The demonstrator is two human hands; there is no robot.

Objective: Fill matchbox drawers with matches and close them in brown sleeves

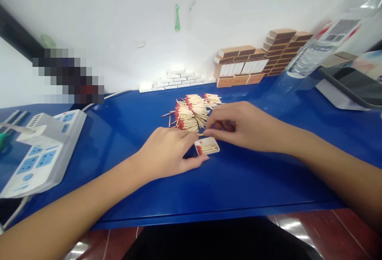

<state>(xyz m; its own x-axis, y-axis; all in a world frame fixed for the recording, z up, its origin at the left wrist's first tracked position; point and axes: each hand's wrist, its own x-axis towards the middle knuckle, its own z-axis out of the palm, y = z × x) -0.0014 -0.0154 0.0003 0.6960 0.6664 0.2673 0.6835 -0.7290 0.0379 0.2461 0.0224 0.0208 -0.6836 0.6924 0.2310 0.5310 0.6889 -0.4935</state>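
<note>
A small white matchbox tray [215, 140] lies on the blue table with several red-tipped matches [209, 148] inside it. My left hand [167, 150] holds the tray at its left side, thumb along the near edge and fingers at the far edge. Just beyond the tray is a loose heap of matches [192, 112], most red heads pointing left. My right hand [243, 126] is at the near right of the heap, above the tray's far right corner. Its thumb and fingers are closed in a pinch; whatever is between the fingertips is too small to make out.
White trays [178, 79] are stacked against the wall, with brown matchboxes [240, 79] piled to their right. Farther right stand a clear plastic bottle [312, 57] and a phone [353, 86] resting on a white box. A power strip [56, 152] with a plugged-in charger lies left.
</note>
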